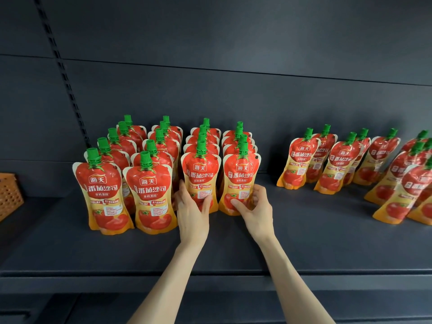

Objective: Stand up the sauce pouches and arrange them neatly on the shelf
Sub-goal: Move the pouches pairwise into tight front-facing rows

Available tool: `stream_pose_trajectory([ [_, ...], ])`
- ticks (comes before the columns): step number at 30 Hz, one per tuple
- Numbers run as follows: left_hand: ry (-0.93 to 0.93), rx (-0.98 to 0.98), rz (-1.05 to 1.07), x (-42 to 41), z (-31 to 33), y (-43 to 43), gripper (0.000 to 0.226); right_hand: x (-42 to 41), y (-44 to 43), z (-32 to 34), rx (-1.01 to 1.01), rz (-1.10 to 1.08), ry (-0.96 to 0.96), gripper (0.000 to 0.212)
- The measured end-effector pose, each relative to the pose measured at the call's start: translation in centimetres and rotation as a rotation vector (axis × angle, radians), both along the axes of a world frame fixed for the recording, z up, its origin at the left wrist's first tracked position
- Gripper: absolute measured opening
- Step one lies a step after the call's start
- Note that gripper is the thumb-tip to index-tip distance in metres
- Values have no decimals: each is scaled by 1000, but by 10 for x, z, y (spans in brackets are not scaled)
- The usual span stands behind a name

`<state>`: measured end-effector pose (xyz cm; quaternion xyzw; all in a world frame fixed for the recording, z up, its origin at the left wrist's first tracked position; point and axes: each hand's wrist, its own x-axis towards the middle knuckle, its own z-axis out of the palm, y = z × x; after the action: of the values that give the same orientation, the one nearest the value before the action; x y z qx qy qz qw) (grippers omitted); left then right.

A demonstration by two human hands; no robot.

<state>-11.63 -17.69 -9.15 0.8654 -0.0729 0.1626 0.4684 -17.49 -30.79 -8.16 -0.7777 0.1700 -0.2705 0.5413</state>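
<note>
Both bare forearms reach forward side by side, wrists straight. The left hand [192,210] curls fingers and thumb round the foot of a pouch [199,176]; the right hand [256,206] pinches the neighbouring pouch [240,178], thumb in front.

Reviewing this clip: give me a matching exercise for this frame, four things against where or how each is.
Rows count from the left.

1. left hand
2. right hand
3. orange crate
4. loose pouches

A. at the view's far left edge
B. holds the fourth row's front pouch
C. spread along the right part of the shelf
D. holds the third row's front pouch

Pairs: 1-D; 2-B; 3-A; 4-C
</note>
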Motion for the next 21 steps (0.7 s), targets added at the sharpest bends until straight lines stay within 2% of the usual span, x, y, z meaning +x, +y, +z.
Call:
stream_pose_trajectory([
  [21, -34, 5, -1, -7, 3, 0, 73, -3, 1, 0, 13, -12, -10, 50],
])
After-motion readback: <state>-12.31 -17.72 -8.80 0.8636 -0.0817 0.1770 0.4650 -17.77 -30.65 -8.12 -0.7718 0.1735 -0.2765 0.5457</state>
